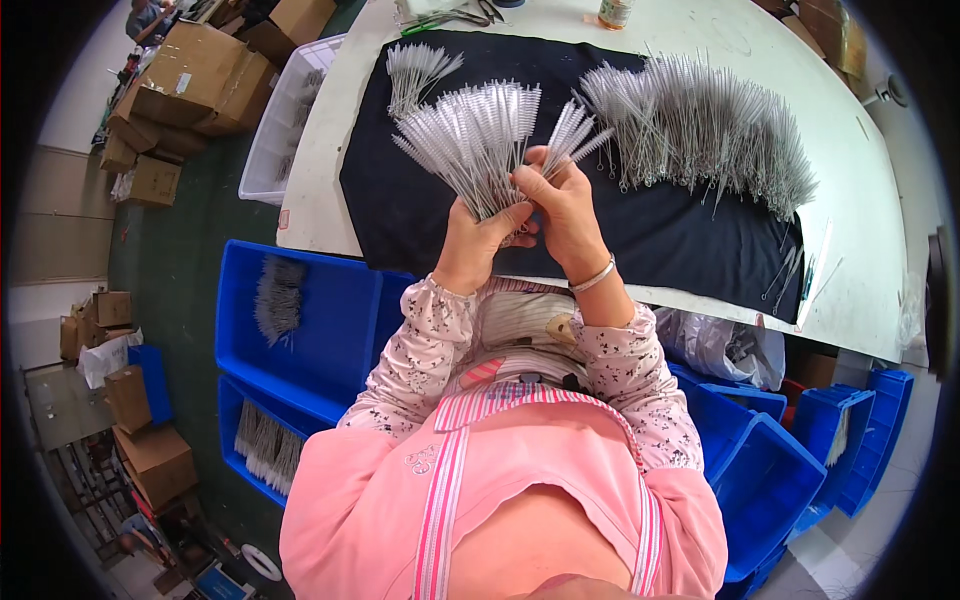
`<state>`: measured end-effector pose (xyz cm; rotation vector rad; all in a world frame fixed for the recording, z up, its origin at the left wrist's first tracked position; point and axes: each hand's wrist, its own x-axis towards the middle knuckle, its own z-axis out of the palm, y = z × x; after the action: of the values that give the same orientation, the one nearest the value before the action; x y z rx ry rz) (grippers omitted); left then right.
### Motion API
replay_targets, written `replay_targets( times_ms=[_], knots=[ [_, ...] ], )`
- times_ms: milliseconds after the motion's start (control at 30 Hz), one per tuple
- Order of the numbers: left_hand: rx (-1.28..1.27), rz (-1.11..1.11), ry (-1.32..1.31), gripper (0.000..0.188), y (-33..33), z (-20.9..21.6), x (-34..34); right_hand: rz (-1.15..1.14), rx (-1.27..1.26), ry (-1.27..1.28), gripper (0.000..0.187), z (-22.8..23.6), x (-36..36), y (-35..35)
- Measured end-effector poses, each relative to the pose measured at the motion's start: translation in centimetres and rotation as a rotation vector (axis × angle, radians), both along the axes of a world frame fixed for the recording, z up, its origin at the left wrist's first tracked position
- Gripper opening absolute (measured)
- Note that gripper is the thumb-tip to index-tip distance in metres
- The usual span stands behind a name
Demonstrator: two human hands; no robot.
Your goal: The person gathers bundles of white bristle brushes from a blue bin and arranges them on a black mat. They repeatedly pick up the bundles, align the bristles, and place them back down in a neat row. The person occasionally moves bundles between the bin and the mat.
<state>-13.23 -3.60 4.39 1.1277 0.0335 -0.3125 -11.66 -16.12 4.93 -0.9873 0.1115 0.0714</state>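
A thick, fanned bundle of thin wire brushes (pixel 470 140) with white bristles is gripped near its lower ends by my left hand (pixel 478 238). Close against it, my right hand (pixel 565 205) pinches a smaller bunch of the same brushes (pixel 572 130), tilted to the right. Both hands are over the near part of a black cloth (pixel 400 215). On the cloth, a long heap of brushes (pixel 700 130) lies to the right, their looped wire ends toward me. A small pile of brushes (pixel 418 72) rests at the far left.
The cloth covers part of a white table (pixel 860 220). Pliers (pixel 440 20) and a small jar (pixel 615 12) stand at its far edge. Blue bins (pixel 230 300) with brushes are at my left; more blue bins (pixel 770 470) are at my right. Cardboard boxes (pixel 200 80) stack at the far left.
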Motion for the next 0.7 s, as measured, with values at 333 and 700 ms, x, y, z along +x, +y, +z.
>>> replay_targets(
  times_ms=[333,700],
  knots=[
    [0.004,0.065,0.008,0.021,-0.4,0.6,-0.1,-0.022,0.192,0.051,0.019,0.2,0.2,-0.4],
    [0.034,0.017,0.026,0.024,-0.4,0.4,0.0,0.034,0.079,0.066,0.027,0.2,0.5,-0.3]
  ],
)
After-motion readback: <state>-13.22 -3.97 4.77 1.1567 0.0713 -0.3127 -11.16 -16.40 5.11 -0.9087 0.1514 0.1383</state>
